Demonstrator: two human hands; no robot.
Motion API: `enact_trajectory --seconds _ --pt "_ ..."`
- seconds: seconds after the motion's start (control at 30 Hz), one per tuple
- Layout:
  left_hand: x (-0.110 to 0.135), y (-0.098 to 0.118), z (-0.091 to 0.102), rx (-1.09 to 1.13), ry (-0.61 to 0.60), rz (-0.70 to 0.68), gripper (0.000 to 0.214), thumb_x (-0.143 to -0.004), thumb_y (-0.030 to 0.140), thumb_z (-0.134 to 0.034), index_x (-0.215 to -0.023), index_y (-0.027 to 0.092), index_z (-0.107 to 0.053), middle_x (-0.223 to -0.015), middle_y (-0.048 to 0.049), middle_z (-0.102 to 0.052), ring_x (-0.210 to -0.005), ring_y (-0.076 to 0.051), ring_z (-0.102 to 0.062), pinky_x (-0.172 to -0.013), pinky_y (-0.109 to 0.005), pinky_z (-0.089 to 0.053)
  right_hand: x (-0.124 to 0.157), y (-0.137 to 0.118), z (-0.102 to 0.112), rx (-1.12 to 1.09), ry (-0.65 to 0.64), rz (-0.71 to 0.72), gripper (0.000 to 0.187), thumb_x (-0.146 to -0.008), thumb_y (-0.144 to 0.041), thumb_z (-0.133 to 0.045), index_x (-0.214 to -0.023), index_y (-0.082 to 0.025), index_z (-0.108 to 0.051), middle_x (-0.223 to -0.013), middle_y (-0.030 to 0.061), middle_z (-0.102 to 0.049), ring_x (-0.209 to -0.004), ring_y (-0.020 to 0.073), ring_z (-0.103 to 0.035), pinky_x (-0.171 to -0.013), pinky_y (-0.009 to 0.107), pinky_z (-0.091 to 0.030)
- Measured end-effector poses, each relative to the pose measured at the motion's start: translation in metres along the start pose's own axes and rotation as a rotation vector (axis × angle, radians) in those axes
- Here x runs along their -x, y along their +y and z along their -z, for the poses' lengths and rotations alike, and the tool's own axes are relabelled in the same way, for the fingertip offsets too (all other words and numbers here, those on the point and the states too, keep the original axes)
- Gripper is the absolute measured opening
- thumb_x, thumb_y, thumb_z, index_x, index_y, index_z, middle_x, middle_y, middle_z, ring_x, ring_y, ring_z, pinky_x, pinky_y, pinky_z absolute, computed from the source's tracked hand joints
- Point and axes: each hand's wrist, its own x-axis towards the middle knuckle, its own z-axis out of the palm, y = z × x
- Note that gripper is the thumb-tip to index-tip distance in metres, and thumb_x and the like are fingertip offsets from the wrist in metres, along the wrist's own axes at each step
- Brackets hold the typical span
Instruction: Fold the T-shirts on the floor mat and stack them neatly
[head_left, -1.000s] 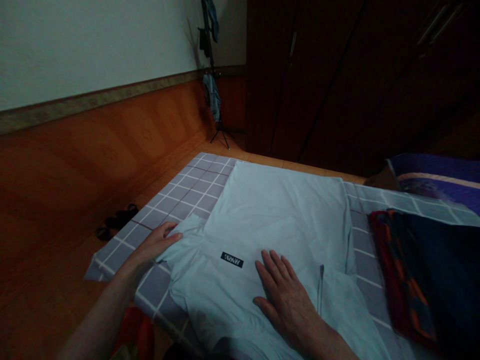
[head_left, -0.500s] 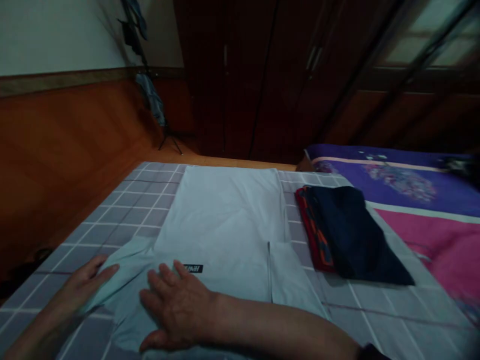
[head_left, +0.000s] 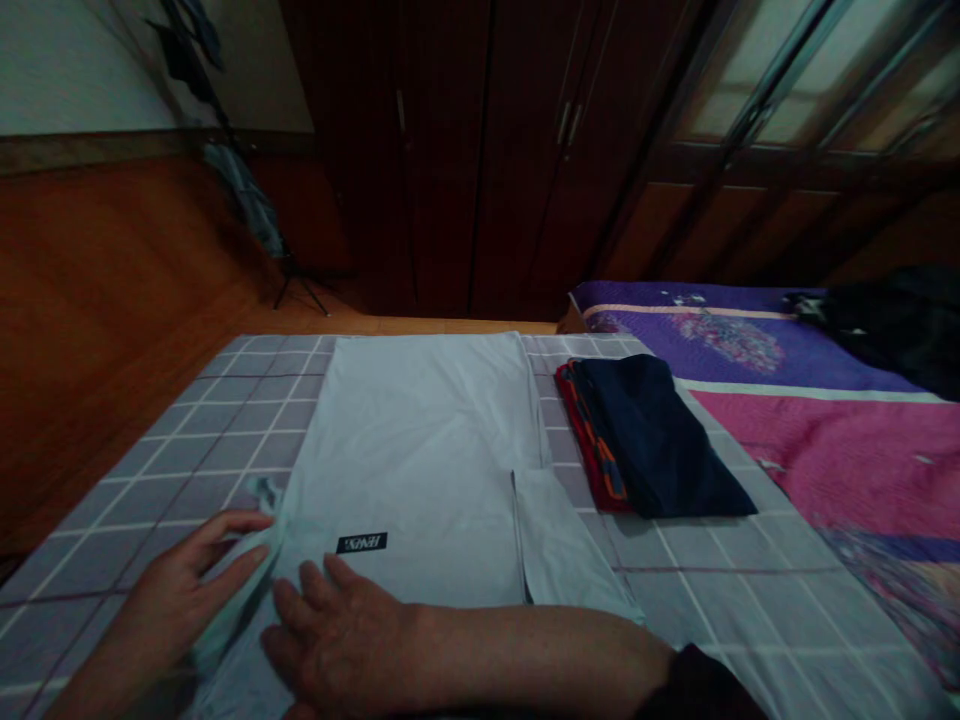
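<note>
While the left hand (head_left: 174, 592) pinches a sleeve (head_left: 234, 612), the right hand (head_left: 346, 630) lies outspread on the pale shirt (head_left: 420, 440).

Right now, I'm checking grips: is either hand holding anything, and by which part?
The left hand holds the shirt by the sleeve on that side. The right hand lies palm down on the shirt, gripping nothing.
</note>
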Motion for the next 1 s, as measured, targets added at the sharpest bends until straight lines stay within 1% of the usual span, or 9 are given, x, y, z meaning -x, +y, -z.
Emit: enact_trajectory --seconds 0.07,0.13,0.27,0.37,0.5,0.6,0.77,0.9,1.0 --pt "0.003 0.021 -0.017 0.02 -0.048 -0.139 0.024 -0.075 0.045 -0.055 -0.09 0.028 -0.064 -0.096 -0.0012 -0.068 -0.097 -0.026 -0.062 -0.09 -0.039 -0.048 0.012 0.0 0.014 -0.06 -0.042 0.022 0.036 -0.09 -0.045 -0.049 -0.104 -0.012 -0.055 -0.119 0.0163 -0.054 -0.108 0.0288 -0.052 -0.092 0.042 -0.042" --pt "0.007 0.035 -0.036 0.027 -0.197 -0.224 0.023 -0.077 0.029 -0.053 -0.096 0.025 -0.065 -0.102 -0.0033 -0.066 -0.1 -0.023 -0.06 -0.092 -0.036 -0.046 0.026 0.002 0.026 -0.142 -0.12 0.007 0.025 -0.09 -0.034 -0.051 -0.1 -0.012 -0.056 -0.111 0.0138 -0.059 -0.099 0.0251 -0.056 -0.084 0.038 -0.047" --pt "0.014 0.039 -0.066 0.059 -0.288 -0.268 0.041 -0.075 0.011 -0.049 -0.112 0.025 -0.061 -0.111 -0.0044 -0.062 -0.104 -0.019 -0.058 -0.093 -0.033 -0.045 0.062 0.014 0.044 -0.296 -0.139 -0.147 0.034 -0.084 -0.034 -0.059 -0.113 -0.016 -0.055 -0.118 0.0099 -0.06 -0.102 0.0227 -0.058 -0.087 0.034 -0.05" --pt "0.019 0.036 -0.071 0.067 -0.259 -0.283 0.049 -0.075 0.008 -0.049 -0.12 0.025 -0.057 -0.115 -0.0047 -0.06 -0.107 -0.019 -0.056 -0.095 -0.033 -0.043 0.094 0.031 0.05 -0.283 -0.054 -0.271 0.041 -0.084 -0.029 -0.058 -0.124 -0.021 -0.052 -0.13 0.0079 -0.056 -0.11 0.0213 -0.057 -0.092 0.032 -0.05" --pt "0.019 0.04 -0.058 0.036 -0.28 -0.235 0.036 -0.082 0.02 -0.053 -0.117 0.025 -0.059 -0.107 -0.0037 -0.065 -0.096 -0.019 -0.061 -0.086 -0.029 -0.046 0.13 0.064 0.039 -0.172 0.019 -0.369 0.041 -0.089 -0.029 -0.052 -0.129 -0.021 -0.05 -0.133 0.0098 -0.054 -0.113 0.0217 -0.057 -0.089 0.034 -0.053" --pt "0.011 0.037 -0.047 0.014 -0.176 -0.152 0.028 -0.089 0.032 -0.045 -0.107 0.022 -0.064 -0.092 -0.0027 -0.069 -0.082 -0.018 -0.064 -0.074 -0.026 -0.048 0.143 0.085 0.02 -0.124 0.091 -0.421 0.038 -0.091 -0.03 -0.05 -0.128 -0.02 -0.052 -0.133 0.0122 -0.053 -0.115 0.0235 -0.056 -0.091 0.039 -0.053" --pt "-0.014 0.01 -0.041 -0.167 0.18 -0.074 0.029 -0.087 0.035 -0.046 -0.103 0.018 -0.063 -0.099 -0.0072 -0.066 -0.086 -0.021 -0.063 -0.08 -0.032 -0.047 0.145 0.095 -0.009 -0.091 0.187 -0.443 0.032 -0.09 -0.028 -0.052 -0.117 -0.014 -0.06 -0.13 0.0159 -0.054 -0.118 0.0274 -0.052 -0.094 0.044 -0.05" --pt "-0.04 -0.003 -0.043 -0.264 0.165 -0.027 0.035 -0.087 0.038 -0.046 -0.112 0.017 -0.058 -0.1 -0.0067 -0.066 -0.088 -0.019 -0.062 -0.08 -0.029 -0.046 0.147 0.095 -0.021 -0.06 0.204 -0.414 0.029 -0.088 -0.025 -0.054 -0.115 -0.014 -0.061 -0.13 0.0159 -0.054 -0.121 0.0302 -0.048 -0.095 0.047 -0.049" --pt "-0.06 -0.006 -0.041 -0.357 0.175 0.043 0.024 -0.086 0.033 -0.046 -0.096 0.02 -0.064 -0.083 -0.0025 -0.068 -0.078 -0.018 -0.063 -0.071 -0.025 -0.045 0.149 0.096 -0.024 -0.064 0.208 -0.414 0.03 -0.088 -0.025 -0.055 -0.115 -0.014 -0.06 -0.13 0.0154 -0.054 -0.122 0.0302 -0.048 -0.095 0.047 -0.049"
